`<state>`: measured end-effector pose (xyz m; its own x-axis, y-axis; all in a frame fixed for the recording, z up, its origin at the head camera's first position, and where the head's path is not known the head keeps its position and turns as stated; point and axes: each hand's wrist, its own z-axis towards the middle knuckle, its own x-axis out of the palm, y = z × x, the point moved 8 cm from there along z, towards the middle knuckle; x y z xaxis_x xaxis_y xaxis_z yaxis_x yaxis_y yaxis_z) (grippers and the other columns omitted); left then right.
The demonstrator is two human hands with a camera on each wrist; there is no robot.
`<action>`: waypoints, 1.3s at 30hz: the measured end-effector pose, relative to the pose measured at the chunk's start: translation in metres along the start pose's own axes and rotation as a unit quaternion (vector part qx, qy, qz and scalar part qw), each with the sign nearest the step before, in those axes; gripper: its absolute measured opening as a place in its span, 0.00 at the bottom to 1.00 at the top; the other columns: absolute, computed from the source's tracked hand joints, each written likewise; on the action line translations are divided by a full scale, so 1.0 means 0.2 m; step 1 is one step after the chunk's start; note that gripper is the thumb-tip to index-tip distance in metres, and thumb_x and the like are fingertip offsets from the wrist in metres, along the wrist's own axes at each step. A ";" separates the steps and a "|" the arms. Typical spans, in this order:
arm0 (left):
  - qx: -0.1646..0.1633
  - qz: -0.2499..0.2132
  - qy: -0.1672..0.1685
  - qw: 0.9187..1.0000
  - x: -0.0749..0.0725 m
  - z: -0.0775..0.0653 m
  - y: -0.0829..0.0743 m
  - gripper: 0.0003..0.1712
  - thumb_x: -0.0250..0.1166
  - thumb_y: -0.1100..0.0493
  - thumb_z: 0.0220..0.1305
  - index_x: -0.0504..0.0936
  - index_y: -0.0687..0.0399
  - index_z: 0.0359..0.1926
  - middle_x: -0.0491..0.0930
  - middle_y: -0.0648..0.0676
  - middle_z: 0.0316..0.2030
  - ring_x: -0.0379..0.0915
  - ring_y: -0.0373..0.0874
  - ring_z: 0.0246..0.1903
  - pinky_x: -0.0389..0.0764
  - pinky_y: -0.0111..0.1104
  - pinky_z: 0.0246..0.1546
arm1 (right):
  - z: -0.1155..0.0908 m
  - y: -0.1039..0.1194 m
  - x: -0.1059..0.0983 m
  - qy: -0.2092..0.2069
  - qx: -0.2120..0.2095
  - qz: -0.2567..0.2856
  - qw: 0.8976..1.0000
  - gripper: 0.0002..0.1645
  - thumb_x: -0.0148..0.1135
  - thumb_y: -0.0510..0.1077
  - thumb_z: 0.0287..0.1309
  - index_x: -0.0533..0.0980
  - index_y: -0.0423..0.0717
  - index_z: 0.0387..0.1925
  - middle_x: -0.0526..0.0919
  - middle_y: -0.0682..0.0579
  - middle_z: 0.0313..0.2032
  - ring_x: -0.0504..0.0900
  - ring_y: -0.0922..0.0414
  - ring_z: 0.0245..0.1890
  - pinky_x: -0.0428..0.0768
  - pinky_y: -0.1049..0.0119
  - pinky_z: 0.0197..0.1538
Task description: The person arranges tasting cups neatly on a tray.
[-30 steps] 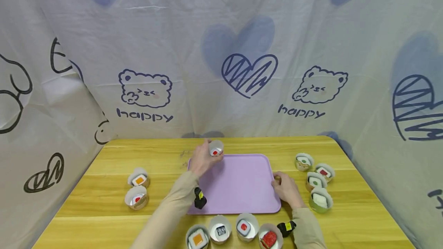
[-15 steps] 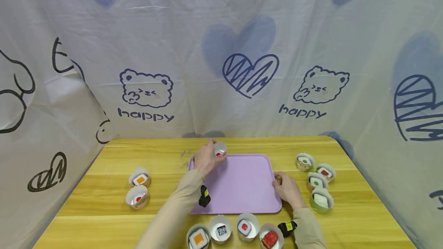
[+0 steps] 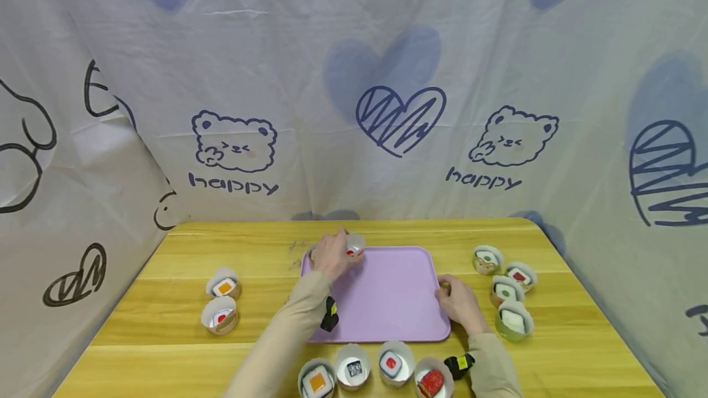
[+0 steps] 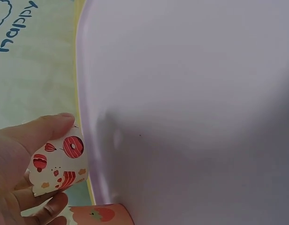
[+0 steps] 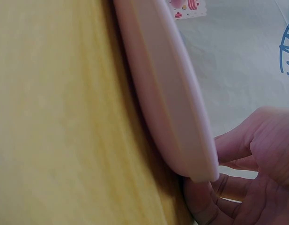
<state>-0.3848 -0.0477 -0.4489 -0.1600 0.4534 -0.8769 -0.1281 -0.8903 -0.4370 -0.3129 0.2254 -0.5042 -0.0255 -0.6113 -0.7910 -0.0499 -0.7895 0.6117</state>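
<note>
My left hand (image 3: 330,257) holds a paper cup (image 4: 62,161) patterned with red sweets at the far left of the lilac tray (image 3: 387,293). A white sushi-like piece with a red centre sits in this cup, partly behind the fingers in the head view. Thumb and fingers span the cup's sides in the left wrist view. Just below it there, an orange paper cup (image 4: 104,214) with a strawberry print stands at the tray's edge. My right hand (image 3: 459,303) grips the tray's right edge, thumb on the rim and fingers curled beneath in the right wrist view.
Several cups with sushi-like pieces line the tray's near side, among them an orange-topped piece (image 3: 317,381) and a red piece (image 3: 430,382). Two cups stand left, one with an orange-topped piece (image 3: 224,287). More cups, including a green cup (image 3: 513,322), cluster right on the wooden table (image 3: 265,361).
My left hand has moved slightly right and down, carrying the paper cup lower onto the tray's far-left part. My right hand stays at the tray's right edge.
</note>
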 end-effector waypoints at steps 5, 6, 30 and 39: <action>0.008 0.023 0.000 1.000 0.02 0.01 0.00 0.34 0.79 0.46 0.49 0.78 0.60 0.52 0.86 0.64 0.40 0.80 0.58 0.42 0.79 0.48 0.45 | 0.00 0.00 0.00 -0.002 -0.002 -0.001 1.000 0.21 0.56 0.38 0.65 0.77 0.32 0.57 0.80 0.45 0.33 0.75 0.53 0.32 0.72 0.60 0.36; 0.012 0.029 0.000 1.000 0.03 0.01 0.00 0.34 0.79 0.46 0.49 0.78 0.60 0.52 0.86 0.64 0.40 0.80 0.59 0.43 0.78 0.48 0.47 | 0.00 0.00 0.00 -0.002 -0.003 -0.001 1.000 0.21 0.56 0.38 0.65 0.77 0.32 0.57 0.80 0.45 0.33 0.75 0.52 0.32 0.73 0.60 0.36; -0.007 0.059 0.042 0.997 0.09 -0.02 0.04 0.37 0.75 0.49 0.53 0.75 0.60 0.61 0.84 0.63 0.49 0.72 0.57 0.58 0.65 0.49 0.63 | 0.00 -0.01 0.00 0.000 0.000 0.000 1.000 0.22 0.55 0.38 0.65 0.76 0.32 0.57 0.80 0.45 0.33 0.75 0.53 0.31 0.72 0.61 0.36; 0.003 0.064 0.026 0.998 0.10 -0.02 0.03 0.36 0.76 0.48 0.53 0.75 0.60 0.59 0.85 0.63 0.49 0.73 0.58 0.56 0.65 0.49 0.62 | 0.01 -0.01 0.01 -0.002 -0.002 -0.004 1.000 0.21 0.56 0.38 0.65 0.76 0.33 0.57 0.80 0.45 0.32 0.75 0.53 0.31 0.71 0.61 0.36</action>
<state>-0.3852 -0.0453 -0.4694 -0.1245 0.3325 -0.9349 -0.1162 -0.9406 -0.3191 -0.3142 0.2265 -0.5063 -0.0284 -0.6044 -0.7961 -0.0467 -0.7948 0.6051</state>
